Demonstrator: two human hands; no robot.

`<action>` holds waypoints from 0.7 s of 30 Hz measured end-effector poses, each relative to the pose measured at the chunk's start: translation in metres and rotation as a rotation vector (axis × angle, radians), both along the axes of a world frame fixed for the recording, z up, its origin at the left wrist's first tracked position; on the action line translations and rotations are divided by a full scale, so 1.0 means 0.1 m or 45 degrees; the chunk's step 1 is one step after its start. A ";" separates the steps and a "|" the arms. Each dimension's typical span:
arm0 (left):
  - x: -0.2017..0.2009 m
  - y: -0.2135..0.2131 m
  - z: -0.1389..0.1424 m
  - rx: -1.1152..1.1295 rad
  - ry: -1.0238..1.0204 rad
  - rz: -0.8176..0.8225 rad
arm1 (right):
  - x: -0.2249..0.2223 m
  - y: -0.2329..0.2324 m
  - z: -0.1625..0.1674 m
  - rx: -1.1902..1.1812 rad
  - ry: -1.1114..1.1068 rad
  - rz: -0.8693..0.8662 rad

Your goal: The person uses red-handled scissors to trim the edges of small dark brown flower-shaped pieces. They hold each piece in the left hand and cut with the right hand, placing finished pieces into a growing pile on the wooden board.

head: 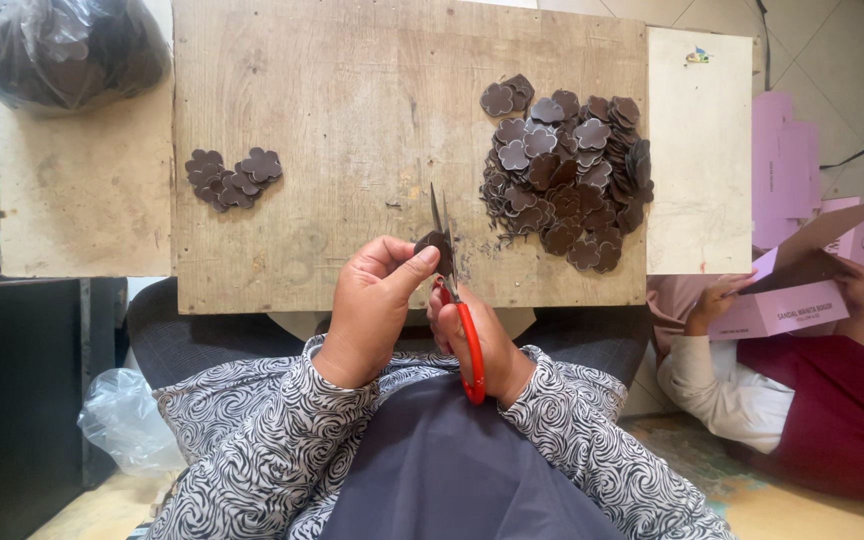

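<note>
My left hand (372, 305) pinches a small dark brown flower-shaped piece (436, 247) between thumb and fingers at the near edge of a wooden board (352, 120). My right hand (482, 345) grips red-handled scissors (457, 300), whose blades point up and away and meet the piece. A large heap of the same brown flower pieces (567, 180) lies on the board's right side. A small cluster of them (232, 178) lies on the left side.
A dark plastic bag (62, 45) sits at the top left. A pale panel (700, 150) adjoins the board on the right. Another person (792, 400) at the right holds a pink cardboard box (802, 285); pink boxes are stacked behind.
</note>
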State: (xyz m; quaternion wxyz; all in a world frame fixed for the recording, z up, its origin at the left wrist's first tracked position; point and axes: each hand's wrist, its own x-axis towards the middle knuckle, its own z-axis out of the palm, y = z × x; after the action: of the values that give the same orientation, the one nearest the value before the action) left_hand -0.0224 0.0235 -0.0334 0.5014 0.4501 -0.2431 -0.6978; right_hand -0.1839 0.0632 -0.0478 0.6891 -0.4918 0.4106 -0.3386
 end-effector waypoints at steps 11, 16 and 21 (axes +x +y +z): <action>0.12 -0.01 0.02 0.011 -0.060 -0.031 | 0.00 -0.01 0.08 0.098 -0.063 0.028; 0.16 -0.03 0.03 0.014 -0.134 -0.067 | -0.02 -0.01 0.10 0.090 -0.039 0.063; 0.21 -0.05 0.03 0.005 -0.169 -0.095 | -0.03 -0.01 0.10 0.101 -0.029 0.078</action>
State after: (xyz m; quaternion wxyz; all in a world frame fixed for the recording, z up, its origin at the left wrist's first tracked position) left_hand -0.0018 0.0184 -0.0300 0.4570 0.4868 -0.2910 -0.6852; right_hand -0.1866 0.0621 -0.0382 0.7228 -0.4724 0.4007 -0.3064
